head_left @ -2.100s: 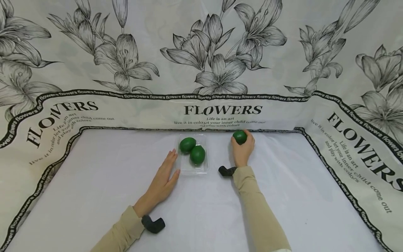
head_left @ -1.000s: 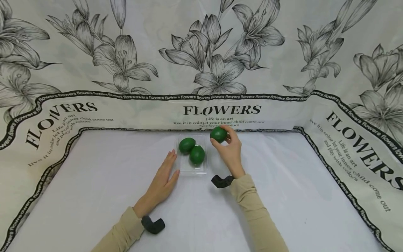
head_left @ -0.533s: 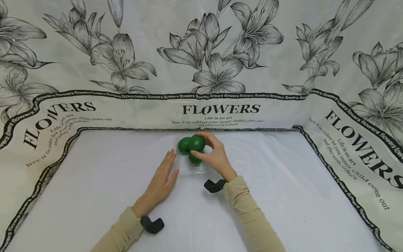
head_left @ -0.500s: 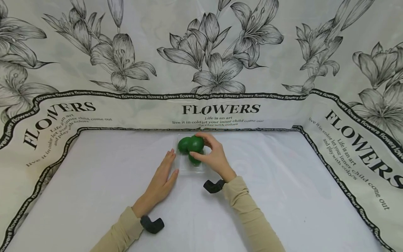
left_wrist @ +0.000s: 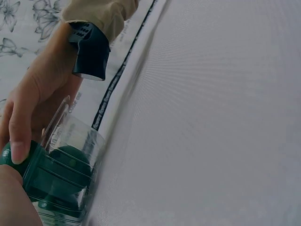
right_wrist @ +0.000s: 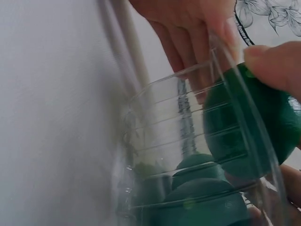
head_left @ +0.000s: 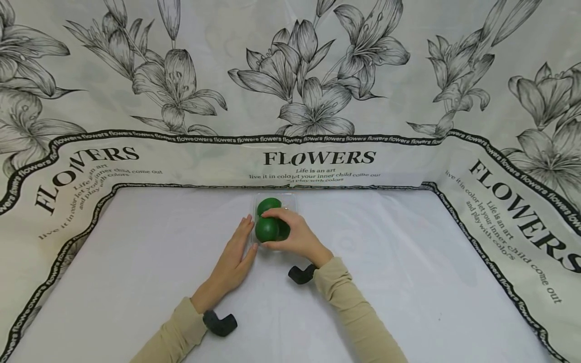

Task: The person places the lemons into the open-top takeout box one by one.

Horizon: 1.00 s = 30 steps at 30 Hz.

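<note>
My right hand (head_left: 299, 236) pinches a smooth green lime (head_left: 266, 230) between thumb and fingers, over the near left part of a clear plastic box (head_left: 290, 200). One lime (head_left: 269, 203) lies at the back of the box; another lime (head_left: 284, 230) is partly hidden behind the right hand. In the right wrist view the held lime (right_wrist: 254, 122) overlaps the box rim, above the other limes (right_wrist: 202, 202), seen through the ribbed wall. My left hand (head_left: 231, 257) rests along the box's left side, fingers straight, fingertips right at its edge.
A white cloth covers the table (head_left: 408, 282). Floral-printed fabric (head_left: 317, 106) stands along the back and both sides, with the box close to the back one. Black wrist devices (head_left: 220, 322) are worn on both wrists.
My right hand has carried the lime leftward from the back right of the table, over the box, then toward its near left part. The left hand has stayed by the box.
</note>
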Each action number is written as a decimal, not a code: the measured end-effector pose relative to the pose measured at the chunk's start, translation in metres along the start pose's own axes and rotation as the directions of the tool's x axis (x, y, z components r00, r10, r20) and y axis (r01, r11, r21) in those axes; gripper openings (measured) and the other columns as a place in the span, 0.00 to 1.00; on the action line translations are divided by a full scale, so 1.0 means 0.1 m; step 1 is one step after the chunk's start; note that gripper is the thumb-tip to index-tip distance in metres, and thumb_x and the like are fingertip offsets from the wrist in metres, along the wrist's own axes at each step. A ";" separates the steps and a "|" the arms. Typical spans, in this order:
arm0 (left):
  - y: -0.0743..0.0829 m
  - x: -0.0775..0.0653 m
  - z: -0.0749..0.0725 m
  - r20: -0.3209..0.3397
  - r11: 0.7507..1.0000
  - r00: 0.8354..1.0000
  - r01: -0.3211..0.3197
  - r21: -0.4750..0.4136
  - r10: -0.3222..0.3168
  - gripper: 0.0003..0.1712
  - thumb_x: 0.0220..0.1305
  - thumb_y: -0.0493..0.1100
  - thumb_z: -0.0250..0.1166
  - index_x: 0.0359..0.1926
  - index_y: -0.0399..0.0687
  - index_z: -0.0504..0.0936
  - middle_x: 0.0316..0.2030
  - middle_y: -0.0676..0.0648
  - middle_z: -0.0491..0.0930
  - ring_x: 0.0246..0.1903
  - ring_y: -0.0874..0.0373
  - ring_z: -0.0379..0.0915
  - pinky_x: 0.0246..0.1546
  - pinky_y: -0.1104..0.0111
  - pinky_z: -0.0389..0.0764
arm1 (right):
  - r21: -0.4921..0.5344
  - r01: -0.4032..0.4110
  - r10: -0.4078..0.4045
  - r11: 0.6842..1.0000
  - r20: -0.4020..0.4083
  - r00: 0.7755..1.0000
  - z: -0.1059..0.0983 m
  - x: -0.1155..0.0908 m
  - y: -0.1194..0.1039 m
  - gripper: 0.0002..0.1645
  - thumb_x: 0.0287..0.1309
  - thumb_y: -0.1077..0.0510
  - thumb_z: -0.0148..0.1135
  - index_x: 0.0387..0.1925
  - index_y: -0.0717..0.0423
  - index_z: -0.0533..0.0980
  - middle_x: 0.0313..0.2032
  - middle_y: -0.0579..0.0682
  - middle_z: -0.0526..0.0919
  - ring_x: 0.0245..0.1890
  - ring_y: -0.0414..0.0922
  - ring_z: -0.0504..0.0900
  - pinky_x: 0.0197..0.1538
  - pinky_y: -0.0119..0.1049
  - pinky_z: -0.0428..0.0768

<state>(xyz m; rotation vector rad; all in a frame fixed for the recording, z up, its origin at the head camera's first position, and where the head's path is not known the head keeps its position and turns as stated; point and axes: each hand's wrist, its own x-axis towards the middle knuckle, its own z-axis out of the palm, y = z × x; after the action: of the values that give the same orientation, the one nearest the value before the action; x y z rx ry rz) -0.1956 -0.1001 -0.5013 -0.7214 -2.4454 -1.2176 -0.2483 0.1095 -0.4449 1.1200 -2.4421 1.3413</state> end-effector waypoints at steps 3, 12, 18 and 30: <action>0.00 0.00 0.01 -0.001 1.000 1.000 -0.004 0.005 0.004 0.33 0.76 0.42 0.52 0.75 0.35 0.55 0.77 0.43 0.49 0.76 0.48 0.41 0.71 0.44 0.52 | -0.051 0.009 -0.008 0.999 0.023 1.000 0.00 0.00 0.01 0.39 0.40 0.54 0.82 0.57 0.53 0.77 0.57 0.51 0.80 0.58 0.50 0.77 0.60 0.48 0.76; 0.01 0.00 0.00 -0.003 1.000 1.000 -0.013 0.016 0.013 0.32 0.76 0.41 0.51 0.75 0.33 0.55 0.76 0.39 0.50 0.76 0.46 0.42 0.72 0.44 0.52 | -0.164 -0.015 0.024 0.986 0.049 0.999 0.01 -0.01 -0.02 0.39 0.44 0.50 0.80 0.59 0.50 0.76 0.59 0.48 0.80 0.60 0.50 0.74 0.65 0.53 0.66; 0.01 0.00 0.01 -0.006 1.000 1.000 -0.015 0.021 0.015 0.32 0.76 0.41 0.51 0.75 0.33 0.55 0.76 0.39 0.51 0.76 0.46 0.42 0.71 0.44 0.52 | -0.189 0.027 -0.020 0.982 0.036 0.999 0.02 -0.01 0.00 0.32 0.52 0.51 0.76 0.58 0.54 0.77 0.58 0.53 0.80 0.62 0.50 0.73 0.66 0.52 0.64; 0.00 0.00 0.01 -0.011 1.000 1.000 -0.015 0.020 0.015 0.33 0.75 0.41 0.52 0.75 0.35 0.56 0.76 0.40 0.51 0.76 0.46 0.43 0.71 0.44 0.53 | -0.119 0.038 -0.035 0.992 0.027 0.999 0.01 -0.02 0.01 0.25 0.53 0.56 0.75 0.53 0.55 0.80 0.56 0.50 0.82 0.61 0.51 0.74 0.69 0.53 0.62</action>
<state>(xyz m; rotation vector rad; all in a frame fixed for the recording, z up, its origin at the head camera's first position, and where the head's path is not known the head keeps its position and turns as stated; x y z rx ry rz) -0.1955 -0.0996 -0.5018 -0.7242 -2.4355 -1.1871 -0.2471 0.1104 -0.4472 1.1528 -2.4698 1.1602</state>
